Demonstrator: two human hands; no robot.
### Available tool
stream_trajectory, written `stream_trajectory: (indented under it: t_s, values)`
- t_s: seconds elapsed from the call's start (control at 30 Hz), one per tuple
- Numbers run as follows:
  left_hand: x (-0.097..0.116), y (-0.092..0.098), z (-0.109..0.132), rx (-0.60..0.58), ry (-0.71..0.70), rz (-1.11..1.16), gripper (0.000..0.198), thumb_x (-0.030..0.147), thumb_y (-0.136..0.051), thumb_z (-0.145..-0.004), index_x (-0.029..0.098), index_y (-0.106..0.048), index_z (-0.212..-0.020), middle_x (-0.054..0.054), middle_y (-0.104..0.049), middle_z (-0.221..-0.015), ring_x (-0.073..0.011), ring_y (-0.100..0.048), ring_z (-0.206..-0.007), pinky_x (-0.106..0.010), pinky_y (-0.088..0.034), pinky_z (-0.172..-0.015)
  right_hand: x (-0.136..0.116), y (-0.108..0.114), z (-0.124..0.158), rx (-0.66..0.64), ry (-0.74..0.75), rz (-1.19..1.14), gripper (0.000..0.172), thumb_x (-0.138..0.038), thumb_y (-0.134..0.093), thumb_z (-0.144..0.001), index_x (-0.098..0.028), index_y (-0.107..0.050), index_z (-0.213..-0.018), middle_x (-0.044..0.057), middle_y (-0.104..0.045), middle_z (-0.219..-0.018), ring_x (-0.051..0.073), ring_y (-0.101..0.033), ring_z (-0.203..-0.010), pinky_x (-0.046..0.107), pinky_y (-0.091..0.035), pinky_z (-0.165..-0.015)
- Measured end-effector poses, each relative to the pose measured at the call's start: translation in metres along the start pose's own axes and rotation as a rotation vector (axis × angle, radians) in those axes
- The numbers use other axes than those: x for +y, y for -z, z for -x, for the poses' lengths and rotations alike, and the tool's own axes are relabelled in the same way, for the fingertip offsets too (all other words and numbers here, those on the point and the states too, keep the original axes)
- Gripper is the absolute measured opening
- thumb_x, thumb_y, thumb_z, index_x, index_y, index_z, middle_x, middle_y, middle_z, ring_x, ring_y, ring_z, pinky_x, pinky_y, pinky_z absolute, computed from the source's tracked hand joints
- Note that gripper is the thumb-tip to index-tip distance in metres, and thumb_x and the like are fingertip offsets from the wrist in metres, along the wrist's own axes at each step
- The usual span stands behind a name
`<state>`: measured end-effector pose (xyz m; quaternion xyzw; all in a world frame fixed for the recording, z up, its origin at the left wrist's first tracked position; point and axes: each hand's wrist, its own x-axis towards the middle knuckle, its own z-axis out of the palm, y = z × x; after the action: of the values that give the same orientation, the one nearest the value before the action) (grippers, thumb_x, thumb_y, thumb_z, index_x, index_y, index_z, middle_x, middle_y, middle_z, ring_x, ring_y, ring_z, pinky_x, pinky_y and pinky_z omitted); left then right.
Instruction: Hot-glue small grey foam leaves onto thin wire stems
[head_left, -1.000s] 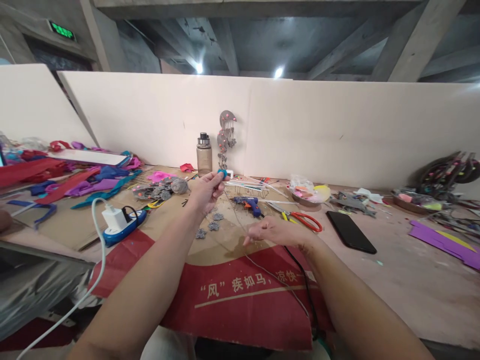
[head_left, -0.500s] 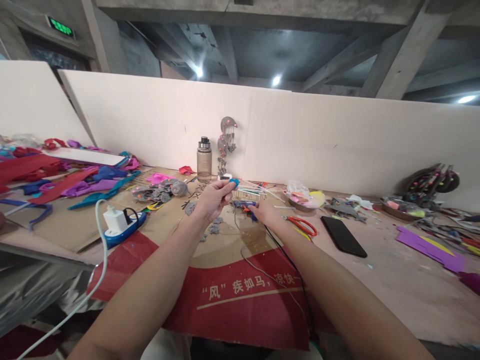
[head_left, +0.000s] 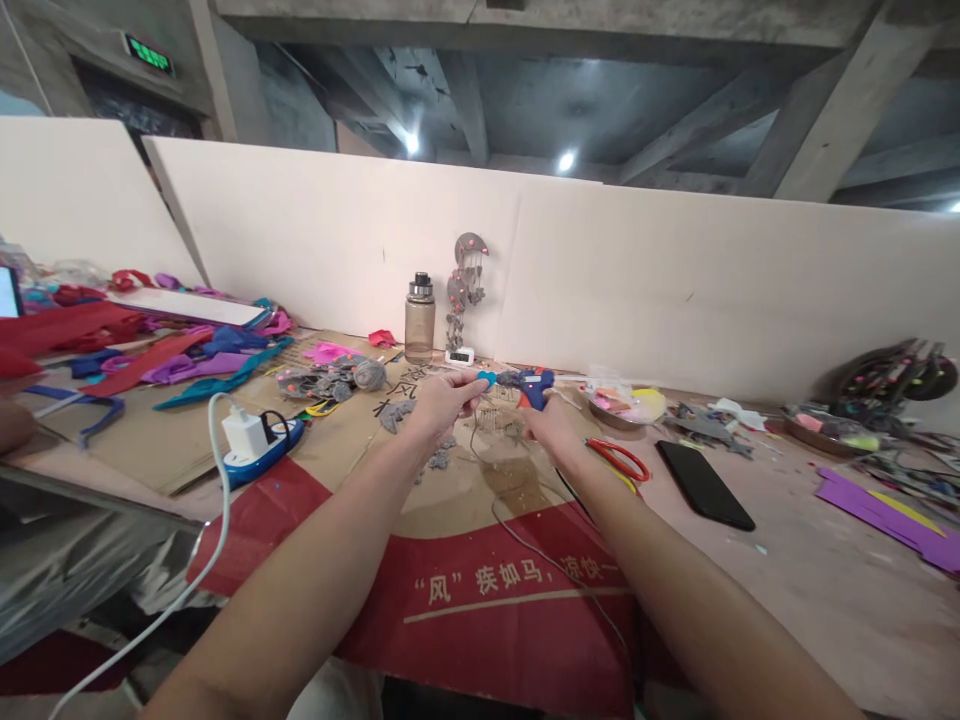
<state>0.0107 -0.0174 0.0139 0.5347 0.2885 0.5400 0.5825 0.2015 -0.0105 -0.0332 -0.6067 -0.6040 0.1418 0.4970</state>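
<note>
Between the fingertips of my left hand [head_left: 444, 402] is a small blue piece [head_left: 487, 379], perhaps felt, its exact shape too small to tell. My right hand [head_left: 549, 415] is closed around the handle of a blue and orange hot glue gun [head_left: 531, 383]. The gun's nozzle points left, close to the blue piece; whether they touch I cannot tell. Below my hands lies printed brown cardboard [head_left: 450, 510] with small grey cut pieces [head_left: 439, 459] on it. A grey ball of yarn [head_left: 370, 374] sits to the left.
A bottle [head_left: 419, 320] and a hanging grey ornament [head_left: 466, 285] stand by the white partition. Red-handled pliers [head_left: 619, 458] and a black phone [head_left: 703, 484] lie right. A blue power strip [head_left: 262, 455] and coloured fabric scraps [head_left: 176, 370] are left.
My right hand has raised the glue gun off the cardboard and brought its nozzle toward the blue piece. My left hand still pinches that piece. The view has shifted slightly.
</note>
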Motion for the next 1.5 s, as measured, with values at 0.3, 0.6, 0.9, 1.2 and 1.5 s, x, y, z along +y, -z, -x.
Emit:
stream_trajectory:
  t_s: [0.3,0.6,0.9,1.2,1.5]
  values:
    - [-0.012,0.004,-0.005,0.108,0.017,-0.066,0.04,0.035,-0.09,-0.051,0.012,-0.063,-0.07,0.004,-0.051,-0.05,-0.0034,-0.038,-0.042,-0.018,-0.018,-0.04,-0.035,0.042,0.045,-0.104,-0.039,-0.463,0.027,-0.033,-0.057,-0.072,-0.021,-0.051,-0.096,-0.001,-0.063,-0.077,0.013,-0.053,-0.058,0.025,-0.045,-0.053]
    - [-0.017,0.011,-0.01,0.142,-0.035,-0.118,0.042,0.039,-0.09,-0.051,0.013,-0.061,-0.067,0.004,-0.05,-0.049,-0.0041,-0.039,-0.042,-0.019,-0.02,-0.041,-0.045,0.051,0.052,-0.14,0.084,-0.206,0.035,-0.041,-0.055,-0.083,-0.02,-0.055,-0.111,0.003,-0.063,-0.084,0.015,-0.051,-0.063,0.028,-0.043,-0.059]
    - [-0.017,0.01,-0.01,0.12,-0.043,-0.141,0.041,0.039,-0.089,-0.051,0.013,-0.062,-0.067,0.004,-0.049,-0.047,-0.0041,-0.038,-0.041,-0.019,-0.02,-0.041,-0.051,0.054,0.054,-0.158,0.13,-0.052,0.029,-0.041,-0.054,-0.086,-0.02,-0.059,-0.105,0.006,-0.064,-0.083,0.026,-0.06,-0.084,0.035,-0.046,-0.07]
    - [-0.012,0.006,-0.006,0.131,-0.038,-0.163,0.041,0.039,-0.088,-0.052,0.013,-0.061,-0.066,0.005,-0.049,-0.046,-0.0041,-0.038,-0.041,-0.019,-0.022,-0.043,-0.053,0.055,0.055,-0.153,0.141,-0.027,0.021,-0.041,-0.054,-0.084,-0.022,-0.057,-0.091,0.006,-0.065,-0.081,0.027,-0.061,-0.086,0.038,-0.048,-0.075]
    - [-0.016,0.008,-0.008,0.095,-0.056,-0.194,0.039,0.04,-0.086,-0.055,0.013,-0.063,-0.07,0.005,-0.048,-0.048,-0.0042,-0.037,-0.042,-0.019,-0.021,-0.043,-0.052,0.054,0.054,-0.139,0.142,-0.023,0.021,-0.04,-0.054,-0.083,-0.021,-0.057,-0.091,0.007,-0.065,-0.082,0.029,-0.063,-0.088,0.04,-0.048,-0.078]
